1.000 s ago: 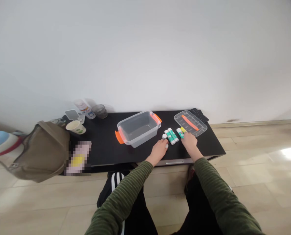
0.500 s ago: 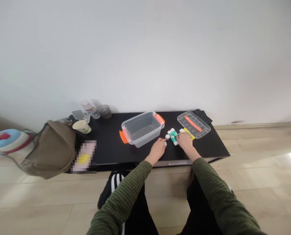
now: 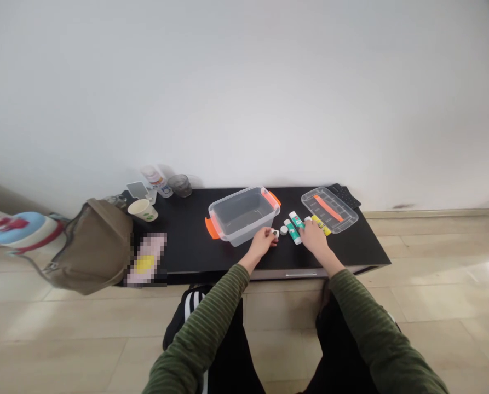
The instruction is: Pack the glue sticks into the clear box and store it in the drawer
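My left hand (image 3: 261, 243) is closed in a pinch on a small white cap (image 3: 275, 233), held by the near right side of the clear plastic box (image 3: 240, 238). A second white cap (image 3: 284, 230) rests just right of it. My right hand (image 3: 315, 239) has its fingers closed on the near end of a green-and-white glue stick (image 3: 295, 219); those fingertips are partly hidden. Another green glue stick (image 3: 292, 232) lies alongside, on the black table (image 3: 211, 260). Behind my right hand a yellow stick (image 3: 323, 226) is partly covered.
The box's clear lid (image 3: 349, 215) with an orange handle lies at the right, over a black dotted item (image 3: 346, 195). Leftward are a paper cup (image 3: 143, 210), a glass (image 3: 180, 185), a spray can (image 3: 157, 181), a brown bag (image 3: 92, 246) and a blurred pink item (image 3: 151, 251).
My left hand has lifted slightly and turned, bringing the cap's dark inside into view. One green glue stick has shifted apart from the other under my right hand. The view has moved slightly.
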The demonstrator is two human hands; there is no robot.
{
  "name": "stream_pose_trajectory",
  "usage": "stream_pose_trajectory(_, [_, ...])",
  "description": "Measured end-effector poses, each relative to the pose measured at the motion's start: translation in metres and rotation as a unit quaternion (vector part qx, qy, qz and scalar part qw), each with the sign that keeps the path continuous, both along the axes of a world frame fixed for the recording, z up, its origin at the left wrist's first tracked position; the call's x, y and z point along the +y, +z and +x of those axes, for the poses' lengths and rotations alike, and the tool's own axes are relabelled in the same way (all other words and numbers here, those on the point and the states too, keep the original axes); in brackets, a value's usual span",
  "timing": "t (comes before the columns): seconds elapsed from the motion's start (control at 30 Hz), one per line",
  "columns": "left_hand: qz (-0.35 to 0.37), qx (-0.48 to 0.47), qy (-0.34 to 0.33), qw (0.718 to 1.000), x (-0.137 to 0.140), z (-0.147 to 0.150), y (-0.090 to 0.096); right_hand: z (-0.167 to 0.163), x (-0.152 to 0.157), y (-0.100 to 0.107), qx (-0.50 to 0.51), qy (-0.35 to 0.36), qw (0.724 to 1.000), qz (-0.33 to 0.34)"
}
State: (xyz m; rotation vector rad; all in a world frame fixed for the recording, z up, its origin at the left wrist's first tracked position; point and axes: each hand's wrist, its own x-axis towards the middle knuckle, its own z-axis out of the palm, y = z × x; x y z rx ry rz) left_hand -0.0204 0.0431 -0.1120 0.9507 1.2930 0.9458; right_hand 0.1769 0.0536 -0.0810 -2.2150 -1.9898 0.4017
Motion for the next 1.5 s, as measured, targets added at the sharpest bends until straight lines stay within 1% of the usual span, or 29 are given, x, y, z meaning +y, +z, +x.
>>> stream_pose_trajectory(0.07, [-0.033,-0.124,0.028,0.991,0.002,-0.001,0.004,0.0,-0.008,0.003,0.047,0.009,0.999,0.014])
stream_pose_trajectory(0.13, [-0.052,-0.209,0.038,0.976,0.002,-0.002,0.009,0.0,-0.018,0.004,0.096,0.03,0.995,0.016])
stream_pose_trajectory(0.23, [-0.069,-0.271,0.044,0.959,0.0,-0.003,0.016,-0.002,-0.031,0.001,0.165,0.078,0.983,0.021])
stream_pose_trajectory(0.33, [-0.063,-0.298,0.04,0.952,-0.001,-0.003,0.021,-0.003,-0.038,-0.001,0.209,0.124,0.968,0.061])
stream_pose_trajectory(0.43, [-0.047,-0.301,0.041,0.952,-0.002,-0.005,0.023,-0.001,-0.038,0.0,0.22,0.156,0.957,0.108])
stream_pose_trajectory(0.53, [-0.037,-0.289,0.036,0.956,-0.003,-0.007,0.024,0.003,-0.036,0.005,0.209,0.167,0.953,0.141])
stream_pose_trajectory(0.7, [-0.025,-0.269,0.024,0.963,-0.004,-0.008,0.022,0.006,-0.036,0.013,0.197,0.191,0.948,0.16])
stream_pose_trajectory(0.8, [-0.021,-0.262,0.014,0.965,-0.003,-0.007,0.02,0.005,-0.037,0.016,0.193,0.192,0.951,0.147])
stream_pose_trajectory(1.0, [-0.006,-0.24,0.006,0.971,-0.002,-0.007,0.016,0.006,-0.039,0.024,0.196,0.168,0.962,0.088])
stream_pose_trajectory(1.1, [0.008,-0.233,0.001,0.972,-0.003,-0.007,0.014,0.005,-0.041,0.027,0.203,0.165,0.961,0.085])
stream_pose_trajectory(1.27, [0.027,-0.227,-0.013,0.973,-0.003,-0.006,0.011,0.005,-0.044,0.027,0.224,0.139,0.962,0.077])
stream_pose_trajectory(1.5, [0.042,-0.222,-0.033,0.974,-0.002,-0.005,0.014,0.007,-0.044,0.026,0.264,0.104,0.958,0.041])
